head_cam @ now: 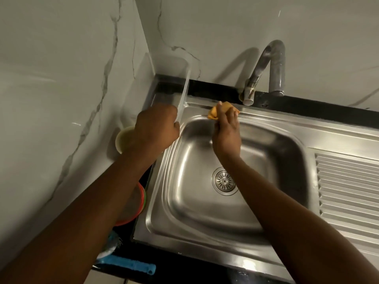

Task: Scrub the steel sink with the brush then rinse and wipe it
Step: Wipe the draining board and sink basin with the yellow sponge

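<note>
The steel sink fills the middle of the view, with its round drain in the basin. My right hand is shut on an orange cloth and presses it on the sink's back rim, just left of the tap. My left hand grips the edge of a clear plastic container that stands tilted at the sink's back left corner. The blue-handled brush lies on the black counter at the lower left, apart from both hands.
A steel tap curves over the back rim. The ribbed drainboard runs to the right. Under my left arm are a pale yellow cup and stacked red and green plates. Marble walls close the left and back.
</note>
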